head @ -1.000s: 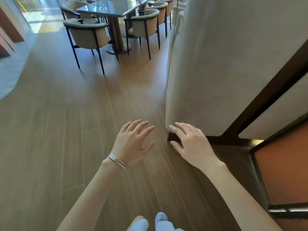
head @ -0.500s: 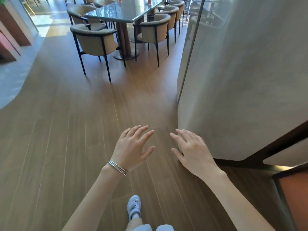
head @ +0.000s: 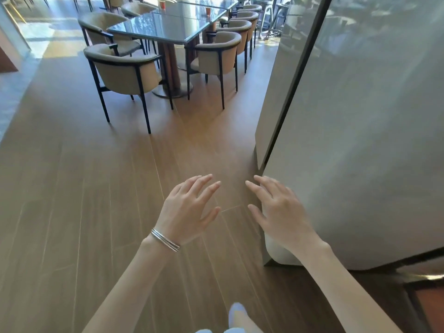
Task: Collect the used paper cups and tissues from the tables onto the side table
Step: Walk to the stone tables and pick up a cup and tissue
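My left hand [head: 186,210], with a silver bangle on the wrist, and my right hand [head: 278,210] hover side by side over the wooden floor, fingers spread, holding nothing. Far ahead stands a long dark glass-topped table [head: 168,27]. Two red paper cups rest on it, one near its far left [head: 162,5] and one further right [head: 208,11]. I see no tissues from here. The table is well beyond both hands.
Beige tub chairs with black legs ring the table; the nearest chair [head: 125,70] faces away from me on the left, another chair [head: 216,54] on the right. A pale partition wall [head: 348,140] with a dark frame edge stands close at my right. Wooden floor [head: 72,188] stretches ahead.
I have walked forward along the partition, so the table and chairs are nearer and larger, and the cups have come into sight. Both hands keep the same spread pose.
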`<state>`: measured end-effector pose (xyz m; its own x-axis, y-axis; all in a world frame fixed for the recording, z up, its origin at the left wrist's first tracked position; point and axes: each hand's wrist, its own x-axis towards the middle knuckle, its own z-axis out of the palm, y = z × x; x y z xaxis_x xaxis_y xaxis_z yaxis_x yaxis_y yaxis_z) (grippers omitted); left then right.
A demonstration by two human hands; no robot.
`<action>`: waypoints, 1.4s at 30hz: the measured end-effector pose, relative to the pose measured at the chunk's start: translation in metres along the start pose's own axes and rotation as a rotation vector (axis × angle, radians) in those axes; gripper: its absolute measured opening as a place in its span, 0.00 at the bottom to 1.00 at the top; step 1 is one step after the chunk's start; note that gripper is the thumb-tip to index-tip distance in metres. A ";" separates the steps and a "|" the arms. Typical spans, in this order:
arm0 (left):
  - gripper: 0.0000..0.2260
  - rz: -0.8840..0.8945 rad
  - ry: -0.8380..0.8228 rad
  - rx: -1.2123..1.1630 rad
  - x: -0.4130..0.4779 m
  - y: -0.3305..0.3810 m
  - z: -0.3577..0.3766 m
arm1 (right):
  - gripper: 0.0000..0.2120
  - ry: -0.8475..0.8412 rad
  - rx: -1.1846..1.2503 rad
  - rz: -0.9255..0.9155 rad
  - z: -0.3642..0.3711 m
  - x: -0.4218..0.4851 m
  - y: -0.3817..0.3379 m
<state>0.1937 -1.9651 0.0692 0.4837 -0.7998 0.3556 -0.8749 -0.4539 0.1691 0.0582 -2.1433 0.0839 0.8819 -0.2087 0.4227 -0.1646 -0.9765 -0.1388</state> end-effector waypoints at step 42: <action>0.24 0.033 -0.061 -0.022 0.560 -0.382 0.127 | 0.22 0.018 0.076 0.085 0.246 0.597 0.217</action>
<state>0.8025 -2.2899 0.0867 0.4550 -0.8368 0.3044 -0.8902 -0.4190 0.1787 0.6578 -2.4670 0.0854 0.8580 -0.2924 0.4224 -0.2042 -0.9485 -0.2421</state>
